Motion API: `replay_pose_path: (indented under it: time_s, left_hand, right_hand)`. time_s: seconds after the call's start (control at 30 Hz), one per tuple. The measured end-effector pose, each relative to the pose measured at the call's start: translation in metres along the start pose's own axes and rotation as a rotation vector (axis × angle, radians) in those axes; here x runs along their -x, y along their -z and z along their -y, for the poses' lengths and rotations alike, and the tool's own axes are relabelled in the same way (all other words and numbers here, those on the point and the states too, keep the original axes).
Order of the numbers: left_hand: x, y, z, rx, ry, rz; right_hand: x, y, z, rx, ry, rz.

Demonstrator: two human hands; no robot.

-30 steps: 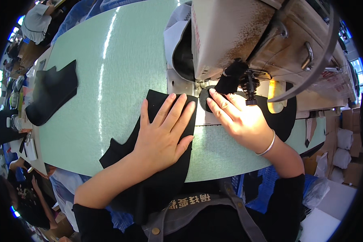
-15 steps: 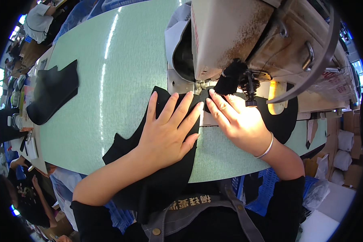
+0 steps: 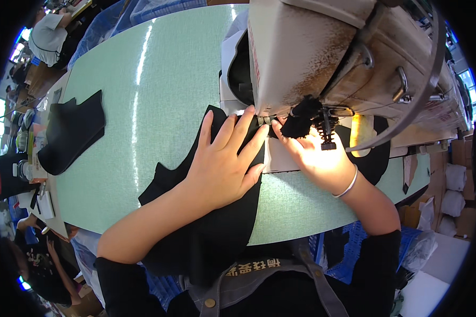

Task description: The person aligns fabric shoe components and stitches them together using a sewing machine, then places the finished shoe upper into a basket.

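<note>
Left hand (image 3: 225, 161): flat, fingers spread, palm pressing the black cloth (image 3: 211, 232) onto the green table (image 3: 143, 105), gripping nothing.
Right hand (image 3: 314, 156): fingers lying on the cloth just beside the needle; grip hidden, cannot tell.
Cloth: runs from table edge under the sewing machine (image 3: 328, 53).
Far left: second black piece (image 3: 71, 132), well apart.

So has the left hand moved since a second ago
Yes. The left hand has slid forward across the black fabric, its fingertips now right at the sewing machine base.
</note>
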State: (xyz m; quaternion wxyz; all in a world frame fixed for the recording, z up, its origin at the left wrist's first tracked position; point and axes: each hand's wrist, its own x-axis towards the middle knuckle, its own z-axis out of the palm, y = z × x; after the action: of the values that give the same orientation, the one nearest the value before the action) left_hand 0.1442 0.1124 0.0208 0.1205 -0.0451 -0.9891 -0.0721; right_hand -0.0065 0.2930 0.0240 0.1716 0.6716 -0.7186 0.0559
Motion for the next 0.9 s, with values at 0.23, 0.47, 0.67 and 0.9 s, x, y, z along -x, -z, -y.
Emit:
replay_pose_path:
  time_s: [0.23, 0.47, 0.67, 0.9]
  left_hand:
    - [-0.002, 0.001, 0.000, -0.010, -0.015, 0.018]
    - [-0.002, 0.001, 0.001, -0.011, -0.021, 0.012]
    - [-0.003, 0.011, 0.005, 0.086, -0.025, 0.074]
    - [-0.002, 0.034, 0.015, 0.157, -0.074, 0.282]
  right_hand:
    - [0.012, -0.013, -0.009, -0.028, 0.095, 0.004]
    - [0.008, -0.009, -0.008, -0.352, -0.056, 0.164]
    - [-0.002, -0.007, -0.014, -0.370, -0.024, -0.128]
    - [0.016, -0.021, -0.031, -0.330, 0.009, 0.088]
